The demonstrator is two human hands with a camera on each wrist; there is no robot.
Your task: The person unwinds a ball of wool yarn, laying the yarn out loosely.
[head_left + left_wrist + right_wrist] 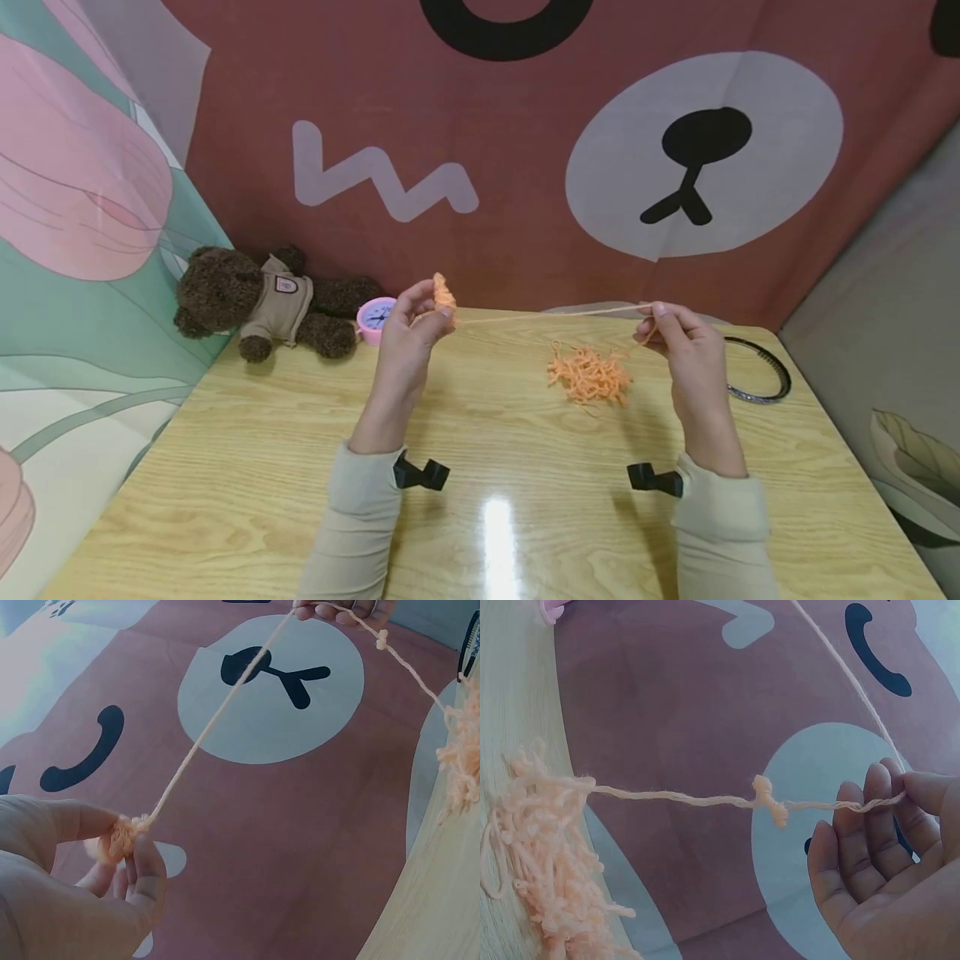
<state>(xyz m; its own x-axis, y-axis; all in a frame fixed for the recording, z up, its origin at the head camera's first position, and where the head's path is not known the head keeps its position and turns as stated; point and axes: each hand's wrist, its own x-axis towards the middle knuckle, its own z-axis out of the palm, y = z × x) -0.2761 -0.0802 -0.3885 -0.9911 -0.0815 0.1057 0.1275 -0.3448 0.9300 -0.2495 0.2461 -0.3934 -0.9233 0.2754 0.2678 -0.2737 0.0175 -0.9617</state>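
Observation:
My left hand (411, 337) pinches a small wound bundle of orange yarn (444, 293) between thumb and fingers, raised above the table. From that bundle a yarn strand (214, 724) runs straight across to my right hand (693, 350), which pinches it between thumb and index finger. The right hand's other fingers curve loosely, as the right wrist view shows. Past the right hand the strand hangs on, with a small knot (767, 801) in it, down to a loose orange yarn pile (591, 375) on the table between the hands.
A brown teddy bear (281, 300) in a beige shirt lies at the back left, beside a pink clock (373, 318). A dark headband (780, 375) lies at the right of the wooden table (525, 458). Behind hangs a patterned cloth (517, 167).

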